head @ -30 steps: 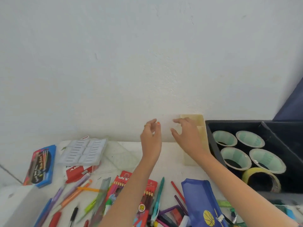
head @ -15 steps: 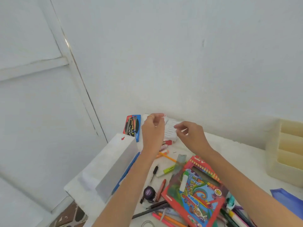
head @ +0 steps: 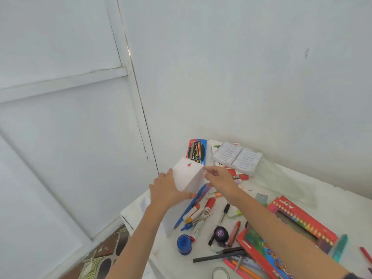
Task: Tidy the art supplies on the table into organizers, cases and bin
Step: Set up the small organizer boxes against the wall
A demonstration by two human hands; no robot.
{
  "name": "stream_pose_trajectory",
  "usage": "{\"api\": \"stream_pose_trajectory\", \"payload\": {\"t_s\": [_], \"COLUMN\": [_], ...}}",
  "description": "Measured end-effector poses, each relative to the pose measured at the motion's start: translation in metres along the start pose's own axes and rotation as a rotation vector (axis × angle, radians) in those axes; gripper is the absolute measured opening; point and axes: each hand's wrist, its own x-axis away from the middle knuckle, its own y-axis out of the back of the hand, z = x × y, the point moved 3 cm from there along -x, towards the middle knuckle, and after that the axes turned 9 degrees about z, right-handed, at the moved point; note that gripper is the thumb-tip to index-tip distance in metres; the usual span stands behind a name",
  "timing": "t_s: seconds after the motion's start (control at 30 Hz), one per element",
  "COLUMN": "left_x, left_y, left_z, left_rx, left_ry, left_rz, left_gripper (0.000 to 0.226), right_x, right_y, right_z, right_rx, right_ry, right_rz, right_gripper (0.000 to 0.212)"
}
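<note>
A: Step in hand?

B: Judged as a pick-up. The white box (head: 188, 176) is raised at its far end near the left edge of the table (head: 302, 190), tilted, with its near end low by the table edge.

A: Hands?

B: The box is gripped by the left hand (head: 167, 190) on its left side, fingers bent against that face. The right hand (head: 219, 180) is laid on the box's right upper edge, fingers fairly straight and touching. Whether it is pinched there cannot be told.

A: Next move?

B: Probably the box is to be lifted clear and carried to its place. No organizer or bin is seen in this view. A level carry by both hands is called for, past the loose markers and the blue paint jar (head: 184, 244) just beside it.
</note>
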Motion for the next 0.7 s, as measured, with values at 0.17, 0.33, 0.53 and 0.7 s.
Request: {"api": "stream_pose_trajectory", "payload": {"t_s": [0.17,0.33,0.53,0.7], "left_x": [0.003,0.018,0.034,0.043], "left_y": [-0.001,0.036,0.072,0.06], "left_z": [0.009,-0.002,-0.044,-0.089], "left_rx": [0.073,0.307,1.061,1.31], "left_ry": [-0.045,-0.143,-0.289,-0.419], "left_rz": [-0.104,-0.226,-0.023,0.38], "left_gripper": [0.098,0.097,0.09,0.059], "right_x": [-0.002,0.002,0.013,0.034], "right_y": [-0.001,0.009,0.036,0.066], "right_z": [-0.002,0.001,0.017,0.032], "right_rx": [-0.139,-0.259,-0.668,-0.708], "right_ry": [-0.063,-0.018,0.017,0.116], "right_rz": [0.035,-0.031,0.013,0.073], "right_gripper": [0.036,0.03,0.023,0.05]}}
